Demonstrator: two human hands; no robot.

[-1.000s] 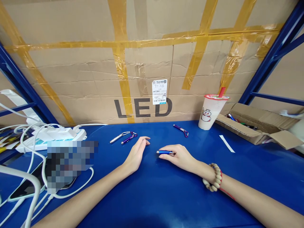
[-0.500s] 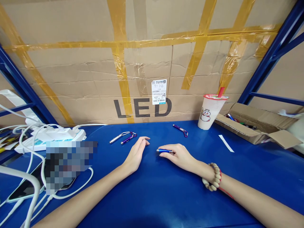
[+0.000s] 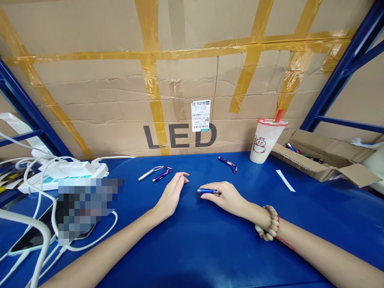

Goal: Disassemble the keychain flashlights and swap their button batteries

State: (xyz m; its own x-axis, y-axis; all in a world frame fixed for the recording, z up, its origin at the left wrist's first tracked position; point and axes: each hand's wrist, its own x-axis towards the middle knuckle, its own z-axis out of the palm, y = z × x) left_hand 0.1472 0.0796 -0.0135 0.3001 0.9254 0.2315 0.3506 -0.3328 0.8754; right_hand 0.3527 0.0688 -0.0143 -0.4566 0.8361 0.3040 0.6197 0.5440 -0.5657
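My right hand (image 3: 229, 197) holds a small blue keychain flashlight (image 3: 209, 191) between thumb and fingers, its silver end pointing left. The hand rests on the blue tabletop (image 3: 192, 248), and my palm hides the rear of the flashlight. To the left, my left hand (image 3: 173, 195) lies on its edge with fingers stretched out and nothing in it. Just beyond that hand are a silver keychain flashlight (image 3: 146, 175) and a purple one (image 3: 161, 176), both with carabiner clips. Another purple keychain flashlight (image 3: 227, 163) lies farther back, beyond my right hand.
A lidded cup (image 3: 266, 141) with a red straw stands at the back right, beside an open cardboard box (image 3: 315, 160) holding small items. A white paper strip (image 3: 285, 180) lies before them. Left are a power strip (image 3: 99, 171), cables and a phone (image 3: 33, 236). A large carton (image 3: 120, 100) walls the back.
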